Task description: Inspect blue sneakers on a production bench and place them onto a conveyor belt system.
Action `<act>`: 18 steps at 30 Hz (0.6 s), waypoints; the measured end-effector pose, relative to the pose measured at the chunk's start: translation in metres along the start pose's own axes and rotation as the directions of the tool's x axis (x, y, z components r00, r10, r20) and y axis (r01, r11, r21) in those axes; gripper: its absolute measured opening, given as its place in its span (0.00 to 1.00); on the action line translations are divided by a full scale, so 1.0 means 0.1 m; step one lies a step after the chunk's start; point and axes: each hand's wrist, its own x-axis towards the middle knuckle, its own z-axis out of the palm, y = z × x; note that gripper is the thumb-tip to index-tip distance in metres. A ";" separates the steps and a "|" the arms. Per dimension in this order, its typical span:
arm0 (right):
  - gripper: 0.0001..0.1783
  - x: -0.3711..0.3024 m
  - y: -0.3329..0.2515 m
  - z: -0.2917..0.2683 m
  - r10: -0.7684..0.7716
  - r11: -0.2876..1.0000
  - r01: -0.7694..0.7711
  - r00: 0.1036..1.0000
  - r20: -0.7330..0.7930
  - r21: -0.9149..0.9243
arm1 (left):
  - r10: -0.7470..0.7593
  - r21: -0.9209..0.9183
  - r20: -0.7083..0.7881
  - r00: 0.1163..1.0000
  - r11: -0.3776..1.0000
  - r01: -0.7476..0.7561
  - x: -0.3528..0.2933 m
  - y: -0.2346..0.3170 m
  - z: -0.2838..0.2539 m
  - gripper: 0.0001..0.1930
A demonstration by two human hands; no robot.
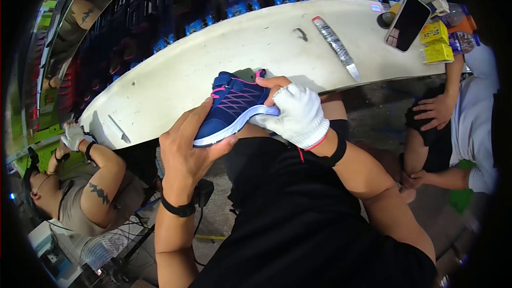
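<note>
Shoe (233, 108) sits mid-frame at the table (224, 53) edge, your bare left hand (184, 152) cupping its white sole with fingers curled, your gloved right hand (296, 114) pinching its heel.

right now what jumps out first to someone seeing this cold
The navy sneaker with pink laces and a pale sole sits mid-frame, gripped between the bare left hand at its toe and the white-gloved right hand at its heel. Behind it curves a long white table bearing a foil-wrapped knife and, at its far right end, a dark phone. Two other people sit nearby, one lower left, one at the right edge.
</note>
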 end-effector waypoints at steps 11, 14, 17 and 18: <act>0.59 -0.18 0.04 -0.72 -0.187 0.921 0.240 0.963 -0.195 0.306 | 0.371 -0.219 -0.298 0.879 0.870 -0.441 0.23 0.52 0.82 0.33; 0.51 -0.04 -0.04 -0.97 -0.185 0.913 0.174 0.983 -0.008 0.369 | 0.279 -0.165 -0.410 0.868 0.914 -0.372 0.10 0.48 1.10 0.30; 0.40 -0.04 -0.13 -0.95 -0.130 0.921 0.135 0.991 -0.040 0.365 | 0.310 -0.128 -0.445 0.840 0.906 -0.403 0.07 0.44 1.13 0.23; 0.39 -0.02 -0.12 -0.94 -0.149 0.928 0.160 0.987 -0.057 0.336 | 0.346 -0.100 -0.461 0.817 0.895 -0.435 0.08 0.42 1.14 0.21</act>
